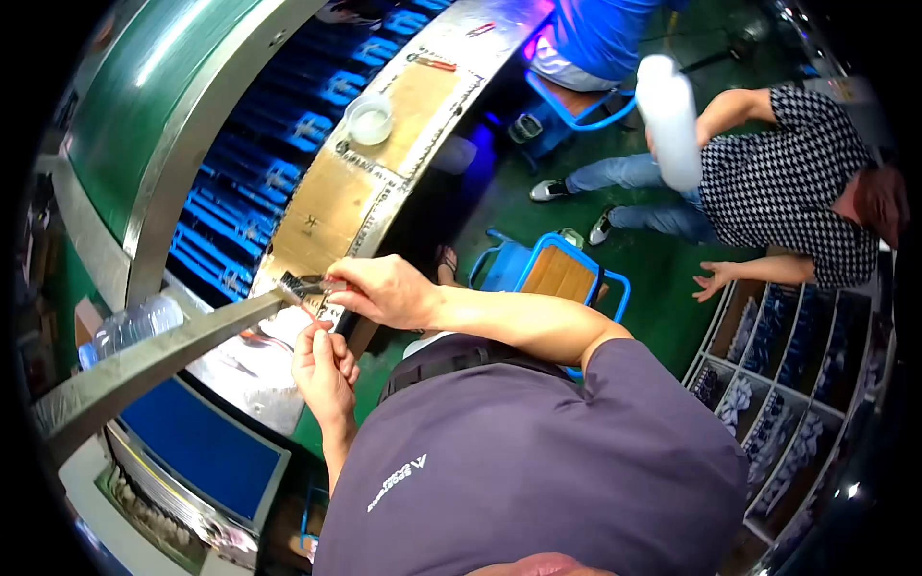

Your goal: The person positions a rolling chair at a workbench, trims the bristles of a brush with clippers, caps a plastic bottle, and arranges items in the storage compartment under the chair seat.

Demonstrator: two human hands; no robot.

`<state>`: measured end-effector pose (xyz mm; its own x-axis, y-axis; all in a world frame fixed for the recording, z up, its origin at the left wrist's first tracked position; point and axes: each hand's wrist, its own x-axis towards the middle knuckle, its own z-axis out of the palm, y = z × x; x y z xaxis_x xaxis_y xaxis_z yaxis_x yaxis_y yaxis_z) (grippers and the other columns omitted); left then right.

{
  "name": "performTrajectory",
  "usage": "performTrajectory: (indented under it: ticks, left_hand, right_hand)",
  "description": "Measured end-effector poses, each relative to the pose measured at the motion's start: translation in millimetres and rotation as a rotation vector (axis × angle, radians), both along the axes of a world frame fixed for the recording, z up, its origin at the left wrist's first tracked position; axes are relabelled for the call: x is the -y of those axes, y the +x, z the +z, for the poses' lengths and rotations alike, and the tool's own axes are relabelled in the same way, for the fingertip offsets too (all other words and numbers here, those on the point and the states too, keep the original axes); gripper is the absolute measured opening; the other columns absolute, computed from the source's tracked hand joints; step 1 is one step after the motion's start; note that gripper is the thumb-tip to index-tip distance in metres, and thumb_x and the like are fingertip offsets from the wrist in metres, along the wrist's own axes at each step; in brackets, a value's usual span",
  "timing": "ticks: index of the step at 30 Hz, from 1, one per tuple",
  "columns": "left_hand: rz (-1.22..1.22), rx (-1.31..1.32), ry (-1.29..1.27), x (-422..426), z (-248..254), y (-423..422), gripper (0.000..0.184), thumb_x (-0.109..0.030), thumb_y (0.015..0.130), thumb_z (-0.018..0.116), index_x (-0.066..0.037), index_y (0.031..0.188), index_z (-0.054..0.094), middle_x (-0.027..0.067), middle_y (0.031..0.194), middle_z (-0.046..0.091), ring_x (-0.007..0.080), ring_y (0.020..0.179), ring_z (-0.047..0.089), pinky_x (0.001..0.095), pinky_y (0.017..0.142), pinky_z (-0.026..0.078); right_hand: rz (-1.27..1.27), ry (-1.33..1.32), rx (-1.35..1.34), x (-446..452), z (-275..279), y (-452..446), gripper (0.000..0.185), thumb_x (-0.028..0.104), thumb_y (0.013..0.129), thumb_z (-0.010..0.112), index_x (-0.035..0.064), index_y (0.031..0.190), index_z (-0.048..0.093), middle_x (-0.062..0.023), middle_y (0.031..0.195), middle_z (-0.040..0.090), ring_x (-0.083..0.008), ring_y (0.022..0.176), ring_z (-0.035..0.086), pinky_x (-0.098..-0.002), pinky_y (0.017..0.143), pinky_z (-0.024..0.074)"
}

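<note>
You have both hands at the near edge of the table (322,206). Your right hand (389,291) comes in from the table's right side, its grip closed, thumb against fingers, on a small dark piece (305,285) just over that edge. Your left hand (325,372) is nearer your body, thumb and fingertips pinched together on a thin reddish strip (311,315), which runs up toward the dark piece. Both items are too small to identify, and you cannot tell whether they are joined.

Farther along the table sits a clear tub (370,120), with red-handled pliers (437,63) beyond it. Blue fixtures (250,216) line the table's left side. A metal bar (163,360) slants in from the left to the table's near part, ending close to your fingers, and a clear bottle (144,326) lies beside it, left of the table.

To the table's right is a blue stool (557,278) with a wooden seat. Well right of the table, a person in a checked shirt (807,182) has a blurred white object (669,125) at one hand, near a compartmented rack (759,386).
</note>
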<state>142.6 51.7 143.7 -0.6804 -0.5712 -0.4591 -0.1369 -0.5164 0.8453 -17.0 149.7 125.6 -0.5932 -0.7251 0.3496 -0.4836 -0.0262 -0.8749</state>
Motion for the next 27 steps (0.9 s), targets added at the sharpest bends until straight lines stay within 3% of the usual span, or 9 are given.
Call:
performTrajectory:
  ticks: [16, 27]
  left_hand:
    - [-0.050, -0.036, 0.016, 2.3, 6.5, -6.7, 0.016, -0.020, 0.107, 0.051, -0.005, 0.111, 0.055, 0.0007, 0.071, 0.049, 0.0050, 0.049, 0.037, 0.0199, 0.042, 0.029]
    - [-0.009, -0.046, 0.020, -1.7, 7.9, -11.7, 0.015, -0.017, 0.106, 0.050, -0.004, 0.111, 0.054, 0.0003, 0.071, 0.050, 0.0053, 0.048, 0.040, 0.0209, 0.042, 0.032]
  right_hand:
    - [-0.012, -0.016, -0.008, -4.0, -3.6, 2.5, 0.021, 0.021, 0.094, 0.067, 0.0018, 0.101, 0.063, -0.0118, 0.087, 0.069, -0.0309, 0.076, 0.069, -0.0368, 0.064, 0.0561]
    - [0.037, 0.046, 0.025, -6.0, -0.6, -12.9, 0.017, 0.018, 0.096, 0.066, 0.0032, 0.103, 0.061, -0.0172, 0.083, 0.067, -0.0354, 0.074, 0.068, -0.0402, 0.061, 0.0535]
